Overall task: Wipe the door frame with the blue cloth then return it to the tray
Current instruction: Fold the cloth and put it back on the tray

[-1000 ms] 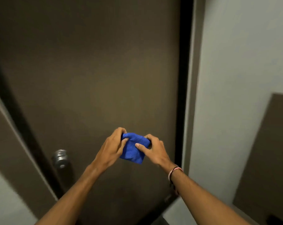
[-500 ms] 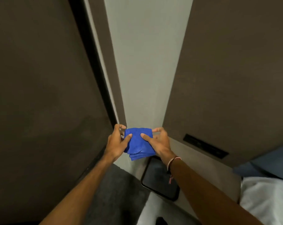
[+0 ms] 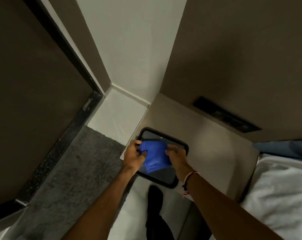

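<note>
Turned away from the door, both hands now carry the folded blue cloth (image 3: 155, 157) low over the black rounded-rectangle tray (image 3: 179, 142), where a second ago they held it up against the dark door.

Bunched and folded, the cloth sits at lower centre of the frame, pinched along its left edge by the left hand (image 3: 133, 155) and along its right edge by the right hand (image 3: 176, 155), fingers curled shut on the fabric; whether it already touches the tray I cannot tell. The tray lies on the beige worktop (image 3: 216, 146), the dark brown door frame (image 3: 63, 40) at upper left. Wiping looks finished; this is the return step. Next, lower the cloth flat inside the rim and release both hands.
</note>
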The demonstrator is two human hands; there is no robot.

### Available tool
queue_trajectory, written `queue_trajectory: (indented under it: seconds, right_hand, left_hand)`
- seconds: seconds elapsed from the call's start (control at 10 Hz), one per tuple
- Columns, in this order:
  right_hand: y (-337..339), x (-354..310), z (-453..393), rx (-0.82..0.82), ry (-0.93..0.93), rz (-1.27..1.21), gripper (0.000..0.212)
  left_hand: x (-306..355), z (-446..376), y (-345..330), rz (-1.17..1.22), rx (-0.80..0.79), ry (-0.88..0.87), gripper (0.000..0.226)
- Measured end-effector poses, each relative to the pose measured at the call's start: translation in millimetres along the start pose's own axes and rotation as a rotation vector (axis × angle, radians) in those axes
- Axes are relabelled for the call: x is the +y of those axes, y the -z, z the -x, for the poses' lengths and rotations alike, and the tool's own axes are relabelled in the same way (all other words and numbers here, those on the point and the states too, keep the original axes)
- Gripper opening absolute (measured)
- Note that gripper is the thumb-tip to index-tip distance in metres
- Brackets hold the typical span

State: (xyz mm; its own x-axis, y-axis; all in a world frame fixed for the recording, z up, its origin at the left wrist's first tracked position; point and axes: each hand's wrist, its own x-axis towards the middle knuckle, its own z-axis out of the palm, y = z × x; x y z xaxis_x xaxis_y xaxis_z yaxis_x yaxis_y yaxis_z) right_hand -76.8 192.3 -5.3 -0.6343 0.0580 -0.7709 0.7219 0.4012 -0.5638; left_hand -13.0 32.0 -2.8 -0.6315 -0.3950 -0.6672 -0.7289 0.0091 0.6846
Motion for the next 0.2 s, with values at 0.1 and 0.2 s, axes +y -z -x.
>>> queue_trajectory:
  seconds: [0.1,0.2]
  right_hand:
    - [-3,23,-17,-0.045,-0.063,0.07,0.029]
    - [-8,34,-19,-0.06,-0.074,0.096,0.028]
  left_hand:
    - [-26,-12,-16,-0.08,-0.097,0.046,0.046]
    - [-37,-15,-18,-0.124,-0.143,0.05,0.054]
